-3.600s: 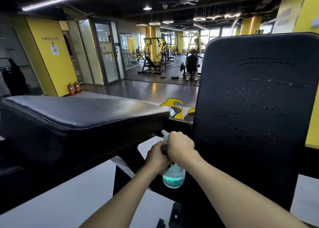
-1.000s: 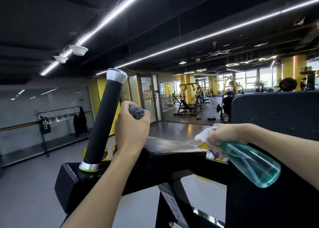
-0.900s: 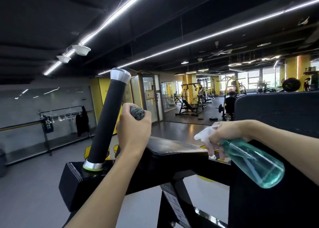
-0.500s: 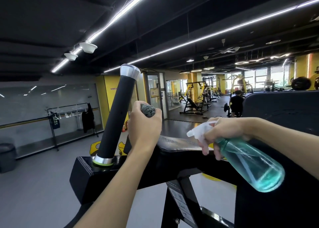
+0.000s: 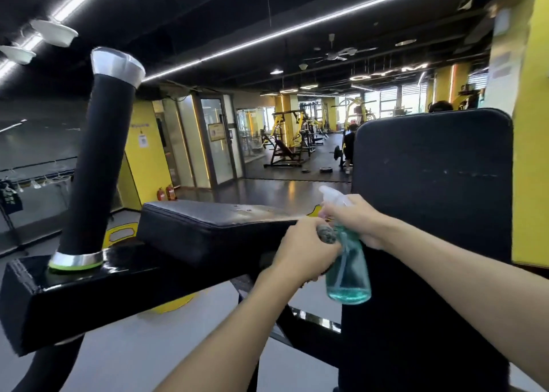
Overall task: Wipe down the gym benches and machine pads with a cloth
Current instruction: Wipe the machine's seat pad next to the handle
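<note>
Padding first, far left: a black roller post (image 5: 98, 160) with a silver cap rises tilted from the glossy frame beam (image 5: 89, 281). Right of it sits the flat pad (image 5: 214, 222), black vinyl with a dull, speckled sheen on top; whether that is spray or wear I cannot tell. Judged firm under the hand, smooth, and likely slick where wet. At centre the left hand (image 5: 306, 252) is fisted round the cloth (image 5: 326, 234), just past the pad's near right corner and not yet on it. Only a grey mottled wad shows, poking out at the thumb side. Judgement: light, soft, fully compressible, no risk in squeezing it. Best gripped bunched in the palm as it is, but it should be opened out under flat fingers to cover more pad per pass. Touching that fist, the spray bottle (image 5: 347, 270) hangs upright: clear teal plastic, white trigger head, liquid pooled low. Probably light, and slippery if wet. The right hand (image 5: 356, 219) wraps its neck below the trigger. Behind both stands the upright pad (image 5: 430, 183), matte black with faint pale flecks across the middle.
</note>
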